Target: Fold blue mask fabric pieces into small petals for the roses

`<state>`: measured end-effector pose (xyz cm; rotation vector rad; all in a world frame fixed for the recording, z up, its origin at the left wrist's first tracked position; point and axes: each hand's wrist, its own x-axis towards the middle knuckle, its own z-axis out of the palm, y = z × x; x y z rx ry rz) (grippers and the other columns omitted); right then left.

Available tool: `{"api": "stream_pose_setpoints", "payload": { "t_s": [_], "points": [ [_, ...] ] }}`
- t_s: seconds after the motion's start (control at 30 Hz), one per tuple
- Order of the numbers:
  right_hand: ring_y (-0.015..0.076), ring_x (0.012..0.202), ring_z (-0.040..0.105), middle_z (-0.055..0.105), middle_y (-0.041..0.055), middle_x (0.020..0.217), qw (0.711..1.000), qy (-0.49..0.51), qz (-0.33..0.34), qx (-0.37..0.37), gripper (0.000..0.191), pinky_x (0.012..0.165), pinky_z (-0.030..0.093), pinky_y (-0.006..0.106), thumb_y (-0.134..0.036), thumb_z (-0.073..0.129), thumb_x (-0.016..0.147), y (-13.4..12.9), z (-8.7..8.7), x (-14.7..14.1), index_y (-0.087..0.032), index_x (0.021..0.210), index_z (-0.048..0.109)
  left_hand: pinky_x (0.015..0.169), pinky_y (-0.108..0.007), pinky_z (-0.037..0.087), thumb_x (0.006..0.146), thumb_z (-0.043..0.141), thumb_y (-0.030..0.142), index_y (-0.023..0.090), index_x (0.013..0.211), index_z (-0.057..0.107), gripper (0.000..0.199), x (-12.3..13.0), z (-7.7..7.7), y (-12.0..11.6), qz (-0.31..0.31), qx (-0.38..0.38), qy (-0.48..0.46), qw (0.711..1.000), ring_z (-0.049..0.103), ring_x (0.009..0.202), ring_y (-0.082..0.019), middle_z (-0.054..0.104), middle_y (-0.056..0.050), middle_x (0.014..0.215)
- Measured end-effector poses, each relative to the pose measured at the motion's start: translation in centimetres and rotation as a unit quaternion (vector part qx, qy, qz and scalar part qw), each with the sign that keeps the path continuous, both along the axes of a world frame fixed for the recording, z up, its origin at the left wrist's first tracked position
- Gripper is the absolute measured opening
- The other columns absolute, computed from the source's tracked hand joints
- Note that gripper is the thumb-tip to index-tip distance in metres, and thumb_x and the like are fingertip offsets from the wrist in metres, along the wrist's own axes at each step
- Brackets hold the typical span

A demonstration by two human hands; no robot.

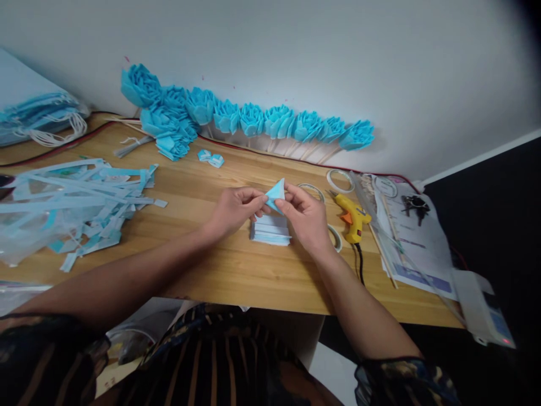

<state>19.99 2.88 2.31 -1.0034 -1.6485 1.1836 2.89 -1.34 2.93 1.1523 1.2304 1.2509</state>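
A light blue folded piece (276,195), pointed at the top like a triangle, is held up between both hands over the middle of the table. My left hand (238,210) pinches its left corner between thumb and fingers. On the other side, my right hand (305,215) grips its right part, thumb in front and fingers behind. Just below the hands lies a stack of folded pale blue pieces (271,231) on the wooden table (211,276). Two small folded blue pieces (210,158) rest farther back, left of the hands.
Blue flowers on sticks (279,121) lean along the wall. Cut blue strips (84,197) are heaped at left, near stacked masks (42,115). On the right are a yellow glue gun (354,219), tape rolls (340,180), keys (416,206), papers (422,248) and a power strip (482,307).
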Motion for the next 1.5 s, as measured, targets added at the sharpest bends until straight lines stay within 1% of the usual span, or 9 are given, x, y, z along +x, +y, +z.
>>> {"api": "stream_pose_setpoints", "payload": {
  "t_s": [0.13,0.23,0.4,0.6,0.73,0.83,1.1,1.3,1.5],
  "points": [
    [0.0148,0.076,0.064,0.071,-0.0009,0.084,1.0,-0.002,-0.011,0.015,0.022,0.073,0.051,0.03,-0.034,0.07,0.081,0.02,0.07,0.05,-0.022,0.099,0.071,0.053,-0.02,0.049,0.08,0.07,0.038,0.016,0.079,0.072,0.022,0.03,-0.11,-0.12,-0.016,0.033,0.017,0.999,0.058,0.057,-0.01,0.071,-0.002,0.069],
    [0.0136,0.074,0.062,0.069,-0.0017,0.08,1.0,0.013,-0.013,0.017,0.013,0.071,0.05,0.028,-0.031,0.069,0.082,-0.01,0.3,0.06,-0.022,0.091,0.068,0.051,-0.02,0.047,0.077,0.073,0.038,0.016,0.085,0.073,0.023,-0.04,-0.26,-0.1,-0.042,0.036,0.007,0.998,0.056,0.056,-0.009,0.07,-0.001,0.071],
    [0.0129,0.07,0.059,0.067,-0.0022,0.077,1.0,0.02,-0.005,0.004,0.014,0.066,0.049,0.027,-0.033,0.071,0.08,-0.01,0.38,-0.01,-0.022,0.088,0.068,0.054,-0.02,0.048,0.077,0.071,0.037,0.016,0.076,0.07,0.021,-0.23,-0.41,0.05,-0.042,0.022,0.0,0.999,0.058,0.059,-0.009,0.07,-0.002,0.072],
    [0.0119,0.063,0.052,0.059,-0.0039,0.068,1.0,0.023,-0.013,-0.01,0.015,0.059,0.044,0.026,-0.035,0.073,0.078,0.19,0.06,-0.08,-0.022,0.077,0.065,0.056,-0.021,0.049,0.078,0.072,0.038,0.015,0.08,0.069,0.023,-0.28,-0.05,-0.03,-0.032,0.014,-0.006,0.999,0.059,0.061,-0.01,0.071,-0.002,0.071],
    [0.0125,0.064,0.053,0.06,-0.0035,0.07,0.999,0.03,0.003,-0.027,0.014,0.06,0.044,0.027,-0.035,0.073,0.079,0.05,0.04,-0.14,-0.023,0.078,0.066,0.055,-0.022,0.049,0.076,0.075,0.044,0.016,0.082,0.068,0.029,-0.27,0.14,-0.04,-0.029,0.021,-0.011,0.999,0.06,0.061,-0.011,0.069,-0.001,0.069],
    [0.0129,0.063,0.053,0.062,-0.0034,0.07,0.999,0.025,0.017,-0.031,0.013,0.06,0.043,0.028,-0.036,0.073,0.079,-0.08,0.01,-0.19,-0.024,0.078,0.067,0.054,-0.022,0.049,0.076,0.076,0.046,0.016,0.077,0.067,0.031,-0.35,0.12,0.05,-0.02,0.03,-0.006,0.999,0.058,0.058,-0.01,0.065,0.0,0.065],
    [0.0166,0.076,0.065,0.074,-0.0008,0.085,0.998,0.025,0.041,-0.031,0.018,0.07,0.053,0.032,-0.037,0.076,0.077,-0.08,0.14,-0.19,-0.024,0.09,0.072,0.055,-0.023,0.049,0.074,0.076,0.047,0.016,0.073,0.066,0.033,-0.47,0.02,0.24,-0.002,0.027,-0.007,1.0,0.055,0.055,-0.01,0.063,0.001,0.062],
    [0.0173,0.078,0.067,0.075,0.0,0.087,0.999,0.013,0.04,-0.026,0.022,0.072,0.054,0.032,-0.041,0.076,0.078,0.03,-0.04,-0.13,-0.024,0.091,0.072,0.054,-0.021,0.048,0.071,0.079,0.046,0.015,0.075,0.065,0.034,-0.49,0.14,0.26,-0.006,0.018,-0.017,1.0,0.055,0.055,-0.009,0.063,0.001,0.062],
    [0.0181,0.082,0.069,0.077,0.0003,0.092,0.998,0.018,0.048,-0.035,0.019,0.076,0.055,0.032,-0.037,0.076,0.079,0.02,-0.11,-0.11,-0.024,0.093,0.073,0.052,-0.02,0.046,0.068,0.079,0.042,0.015,0.073,0.064,0.032,-0.48,0.05,0.42,0.001,0.011,-0.014,1.0,0.053,0.053,-0.008,0.062,0.002,0.061]
  ]
}}
